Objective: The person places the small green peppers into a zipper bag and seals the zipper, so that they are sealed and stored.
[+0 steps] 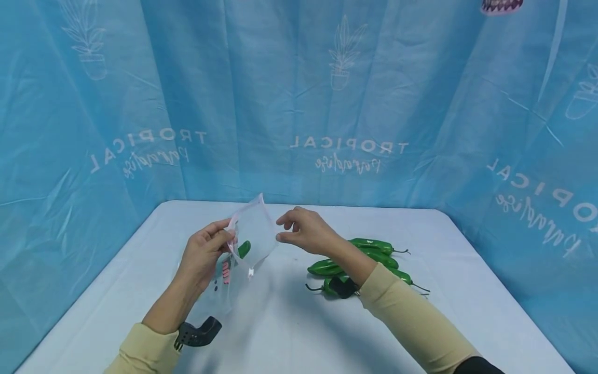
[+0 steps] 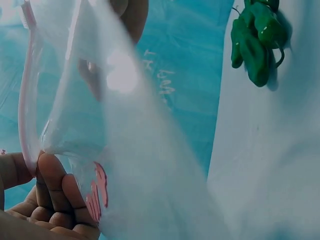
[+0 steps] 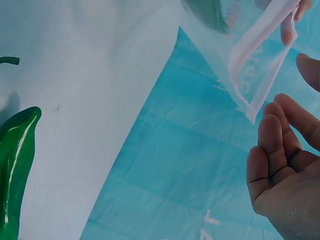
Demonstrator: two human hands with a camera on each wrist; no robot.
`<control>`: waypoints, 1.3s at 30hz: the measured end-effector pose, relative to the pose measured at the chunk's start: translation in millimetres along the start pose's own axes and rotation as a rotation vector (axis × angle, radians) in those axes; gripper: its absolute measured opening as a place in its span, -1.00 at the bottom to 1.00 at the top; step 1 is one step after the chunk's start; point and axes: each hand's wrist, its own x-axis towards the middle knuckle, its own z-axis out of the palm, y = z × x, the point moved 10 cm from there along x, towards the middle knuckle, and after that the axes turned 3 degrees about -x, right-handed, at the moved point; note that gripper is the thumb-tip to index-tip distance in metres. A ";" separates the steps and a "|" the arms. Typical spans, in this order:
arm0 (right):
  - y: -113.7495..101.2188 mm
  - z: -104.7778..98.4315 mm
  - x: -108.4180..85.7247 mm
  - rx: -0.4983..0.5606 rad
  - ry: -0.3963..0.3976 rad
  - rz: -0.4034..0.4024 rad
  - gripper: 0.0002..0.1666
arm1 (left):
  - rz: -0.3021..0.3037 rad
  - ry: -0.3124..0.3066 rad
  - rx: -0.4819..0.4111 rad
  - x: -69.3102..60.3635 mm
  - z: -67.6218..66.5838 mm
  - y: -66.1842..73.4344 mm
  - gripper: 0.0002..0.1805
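Note:
My left hand (image 1: 202, 254) pinches the rim of a clear zip bag (image 1: 256, 228) between thumb and fingers. The bag has a pink zip strip (image 2: 24, 105) along its mouth, parted in the right wrist view, and a small white slider at one corner. Pink lettering (image 2: 97, 192) shows on its side. A green shape (image 1: 244, 249) appears through or on the plastic; whether it is print or a pepper, I cannot tell. My right hand (image 1: 306, 228) is beside the bag, fingers loosely bent, holding nothing. Several green peppers (image 1: 374, 244) lie beneath the right forearm.
Another clear plastic bag (image 1: 210, 301) lies on the white table (image 1: 289, 332) under my left hand, partly hidden by it. A blue printed curtain (image 1: 280, 104) hangs around the table's back and sides.

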 end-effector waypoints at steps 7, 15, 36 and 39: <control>8.7 -9.0 -13.4 0.028 0.040 0.021 -0.61 | 0.019 0.018 0.000 -0.5 -3.6 4.2 -0.46; 25.2 -16.7 -35.0 0.063 0.067 0.063 -0.63 | 0.000 0.025 0.018 -1.8 -4.2 0.5 -0.47; 93.4 -43.1 -103.1 0.047 0.135 0.194 -0.59 | 0.008 0.003 0.020 -2.8 0.5 0.5 -0.47; 102.5 -44.1 -112.9 0.056 0.137 0.215 -0.57 | 0.010 -0.003 0.019 -3.9 1.4 1.4 -0.47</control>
